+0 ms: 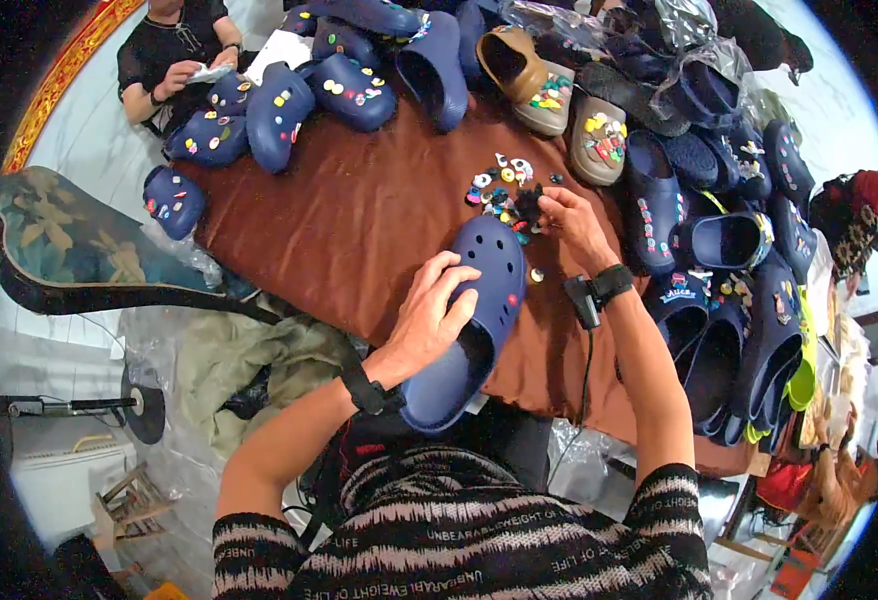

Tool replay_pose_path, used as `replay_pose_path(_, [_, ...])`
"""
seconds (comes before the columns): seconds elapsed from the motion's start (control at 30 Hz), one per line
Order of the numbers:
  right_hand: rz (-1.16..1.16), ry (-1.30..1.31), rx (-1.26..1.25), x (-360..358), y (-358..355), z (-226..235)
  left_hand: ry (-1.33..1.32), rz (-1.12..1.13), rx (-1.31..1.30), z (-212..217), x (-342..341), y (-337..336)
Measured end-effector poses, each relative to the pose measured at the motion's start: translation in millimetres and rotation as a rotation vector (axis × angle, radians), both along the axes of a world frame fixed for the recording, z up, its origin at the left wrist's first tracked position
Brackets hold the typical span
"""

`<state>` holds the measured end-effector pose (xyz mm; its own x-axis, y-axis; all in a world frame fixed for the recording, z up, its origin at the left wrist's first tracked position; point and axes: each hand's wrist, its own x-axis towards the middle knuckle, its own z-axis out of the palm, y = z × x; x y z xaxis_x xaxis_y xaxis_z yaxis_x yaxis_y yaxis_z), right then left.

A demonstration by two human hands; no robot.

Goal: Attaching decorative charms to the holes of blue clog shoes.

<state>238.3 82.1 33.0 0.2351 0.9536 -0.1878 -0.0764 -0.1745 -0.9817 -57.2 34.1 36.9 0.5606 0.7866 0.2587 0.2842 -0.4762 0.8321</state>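
A brown-covered worktop fills the middle of the frame, its near edge running above the lower centre. At the left edge stands a flower-patterned chair, and at the upper left a person in black holds something pale in both hands. Navy clogs dotted with small ornaments lie along the far side, one at the upper left, while more crowd the right side, where a lime-green clog shows below them. Near the top, a taupe clog with a colourful cluster on its toe sits right of a brown clog. The navy clog being worked on lies at the centre — toe toward the top, heel reaching past the near edge. The left hand rests on its upper, fingers loosely spread and curved, thumb by the opening. To the upper right of that clog, the right hand has its fingertips pressed together, pinching a spiky black piece at the edge of a loose pile of charms. A pale round charm lies beside the clog — apart from the pile — and a tiny red charm marks the clog's right side.
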Motion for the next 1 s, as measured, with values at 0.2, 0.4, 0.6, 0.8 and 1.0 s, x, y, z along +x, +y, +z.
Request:
replay_pose_path(0.2, [-0.012,-0.138,0.065,2,-19,10,-0.015,-0.017,0.008,0,3,2])
replay_pose_path(0.4, [0.040,-0.351,0.130,-16,-40,23,-0.001,-0.016,0.005,0,4,1])
replay_pose_path(0.6, [0.041,-0.699,0.451,-45,-70,0,0.000,-0.018,-0.006,2,5,0])
replay_pose_path(0.8, [0.063,-0.911,0.554,-76,-95,8,0.007,-0.016,-0.006,2,2,1])
replay_pose_path(1.0, [0.021,-0.901,0.545,-76,-93,0,0.014,-0.015,-0.018,3,0,1])
